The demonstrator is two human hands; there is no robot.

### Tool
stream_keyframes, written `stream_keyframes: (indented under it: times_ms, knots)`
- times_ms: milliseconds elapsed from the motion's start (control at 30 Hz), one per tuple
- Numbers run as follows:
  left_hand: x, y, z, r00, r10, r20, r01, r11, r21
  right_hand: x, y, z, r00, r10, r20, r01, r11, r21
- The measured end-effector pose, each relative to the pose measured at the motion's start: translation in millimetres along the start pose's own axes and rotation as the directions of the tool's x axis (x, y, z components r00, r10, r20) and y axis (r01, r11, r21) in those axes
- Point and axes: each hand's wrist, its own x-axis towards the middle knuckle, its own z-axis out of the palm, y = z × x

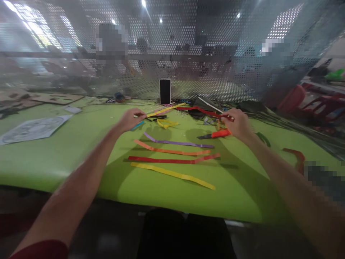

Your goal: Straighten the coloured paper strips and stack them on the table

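Observation:
My left hand [132,119] is closed in a pinch on the end of a yellow strip [164,110], which slants up to the right. Between the fingers of my right hand [237,122] is one end of a red strip [198,108] reaching left across the back of the table. Nearer to me, four-sided thin bands lie crosswise: a purple strip [178,143], an orange strip [172,151], another red strip [167,160] and another yellow strip [172,173]. An orange-handled tool with a dark blade [221,133] rests beside my right hand. A crumpled yellow strip [166,123] lies near my left.
A black, white-edged panel like a phone [165,92] stands upright at the back, before a perforated screen [188,46]. Printed paper [37,127] and cut cardboard [55,98] lie left on the green table [81,144]. Dark thin strips [291,124] spread along the right.

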Motion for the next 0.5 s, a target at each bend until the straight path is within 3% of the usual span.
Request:
stream_keyframes:
  times_ms: [500]
  knots:
    - [-0.3, -4.2, 5.4, 0.998, 0.005, 0.064, -0.003, 1.0, -0.018, -12.8, -18.6, 4.8, 0.989, 0.105, 0.107, -0.13, 0.956, 0.264]
